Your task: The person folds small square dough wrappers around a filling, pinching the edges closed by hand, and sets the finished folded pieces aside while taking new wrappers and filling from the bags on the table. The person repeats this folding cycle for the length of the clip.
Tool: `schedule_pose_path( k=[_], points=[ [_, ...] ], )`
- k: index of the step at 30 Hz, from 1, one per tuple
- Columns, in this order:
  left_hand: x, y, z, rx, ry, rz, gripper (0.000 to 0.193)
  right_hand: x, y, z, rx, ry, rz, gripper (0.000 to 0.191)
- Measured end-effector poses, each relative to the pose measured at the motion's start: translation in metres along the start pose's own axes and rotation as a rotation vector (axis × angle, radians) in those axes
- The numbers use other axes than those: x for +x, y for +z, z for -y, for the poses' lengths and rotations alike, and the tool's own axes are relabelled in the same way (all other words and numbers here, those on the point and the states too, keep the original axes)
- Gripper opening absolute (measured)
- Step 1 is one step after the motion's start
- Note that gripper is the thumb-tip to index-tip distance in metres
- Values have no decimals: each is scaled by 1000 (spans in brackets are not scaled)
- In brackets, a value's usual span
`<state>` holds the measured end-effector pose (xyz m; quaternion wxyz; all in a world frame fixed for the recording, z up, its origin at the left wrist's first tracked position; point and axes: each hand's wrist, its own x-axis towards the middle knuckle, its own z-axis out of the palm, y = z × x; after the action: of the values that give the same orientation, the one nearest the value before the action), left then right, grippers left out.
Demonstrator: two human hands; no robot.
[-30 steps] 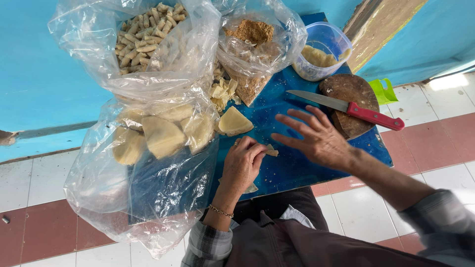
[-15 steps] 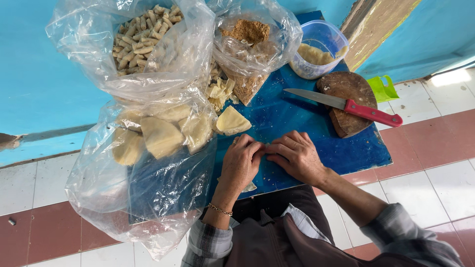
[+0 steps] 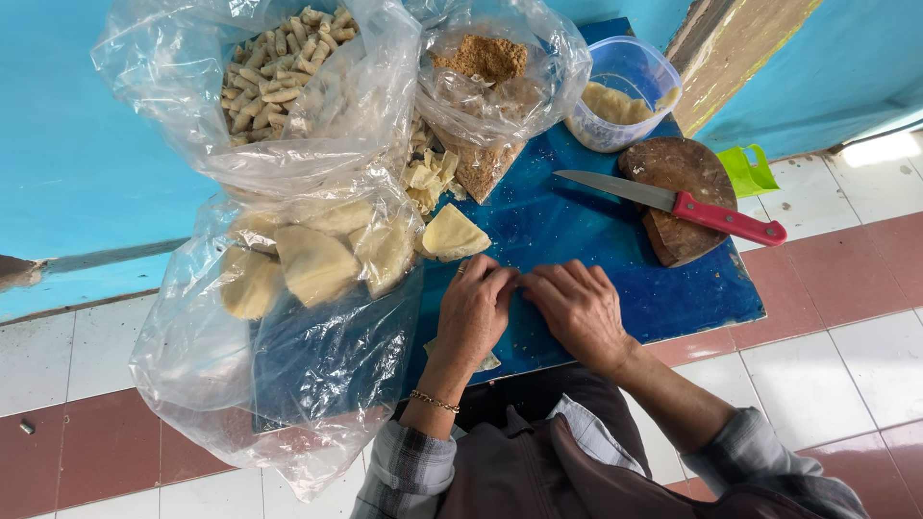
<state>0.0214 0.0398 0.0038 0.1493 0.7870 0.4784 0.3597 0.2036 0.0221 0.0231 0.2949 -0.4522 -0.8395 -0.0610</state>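
Both hands meet at the near middle of the blue worktop, fingertips touching over something small that stays hidden beneath them. The left hand curls its fingers down and inward; the right hand mirrors it from the other side, so the grip of each looks pinched, though I cannot tell on what. A pale wrapper piece lies just beyond the left hand, nearer to it, while the red-handled knife rests well apart, beyond the right hand.
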Motion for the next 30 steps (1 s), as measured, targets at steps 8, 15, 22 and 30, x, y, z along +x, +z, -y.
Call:
schedule_pose_path(
  k=[8, 15, 22, 30],
  points=[
    [4, -6, -13, -55, -67, -91, 5, 19, -14, -12, 178, 96, 62, 35],
    [-23, -44, -25, -272, -224, -147, 10, 42, -40, 24, 126, -75, -50, 23],
    [-77, -65, -31, 241, -160, -208, 27, 155, -44, 45, 114, -278, -229, 43],
    [-74, -58, -20, 230, -218, -81, 9, 246, 0, 49, 65, -439, -422, 51]
  ],
)
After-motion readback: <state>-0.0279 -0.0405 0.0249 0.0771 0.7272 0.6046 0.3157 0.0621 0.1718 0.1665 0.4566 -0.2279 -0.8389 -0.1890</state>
